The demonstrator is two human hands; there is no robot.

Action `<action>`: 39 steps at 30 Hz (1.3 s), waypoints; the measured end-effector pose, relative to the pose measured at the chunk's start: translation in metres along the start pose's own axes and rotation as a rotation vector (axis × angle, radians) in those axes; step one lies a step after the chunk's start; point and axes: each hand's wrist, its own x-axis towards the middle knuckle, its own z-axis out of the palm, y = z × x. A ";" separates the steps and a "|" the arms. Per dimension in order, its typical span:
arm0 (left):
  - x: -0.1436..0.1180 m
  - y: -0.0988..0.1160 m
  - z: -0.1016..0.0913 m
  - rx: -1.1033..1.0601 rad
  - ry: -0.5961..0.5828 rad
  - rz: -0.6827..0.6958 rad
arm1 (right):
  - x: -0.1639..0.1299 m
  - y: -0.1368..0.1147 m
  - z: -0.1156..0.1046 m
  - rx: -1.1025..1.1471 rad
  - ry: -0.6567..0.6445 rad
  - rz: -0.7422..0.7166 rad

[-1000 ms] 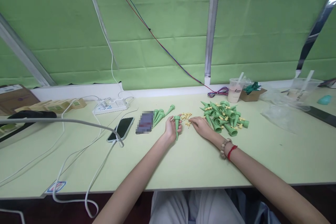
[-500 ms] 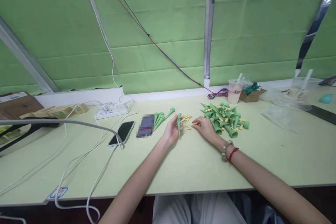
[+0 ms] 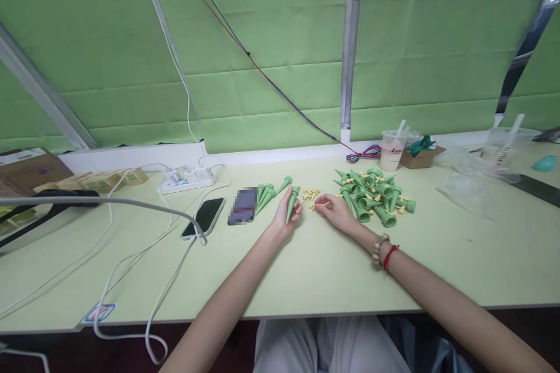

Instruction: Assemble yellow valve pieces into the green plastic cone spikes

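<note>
One green spike [image 3: 291, 204] — tip swung left, left fingers [image 3: 298, 210] grasping it, right fingers [image 3: 322, 200] — hold unclear

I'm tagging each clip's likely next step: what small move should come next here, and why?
Probably have the right hand pinch the nearest small yellow piece: that hand is close beside it, and the left hand holds a green spike. Whether the right hand already grips a piece is hard to see.
</note>
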 end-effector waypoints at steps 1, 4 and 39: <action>0.000 -0.001 0.000 0.019 -0.007 0.003 | 0.001 0.001 -0.001 -0.035 -0.007 -0.014; -0.001 -0.004 0.001 0.085 -0.023 0.003 | 0.002 0.005 -0.001 -0.043 -0.013 -0.009; -0.006 -0.010 0.009 0.333 0.021 0.225 | -0.011 -0.035 0.004 0.446 0.139 0.183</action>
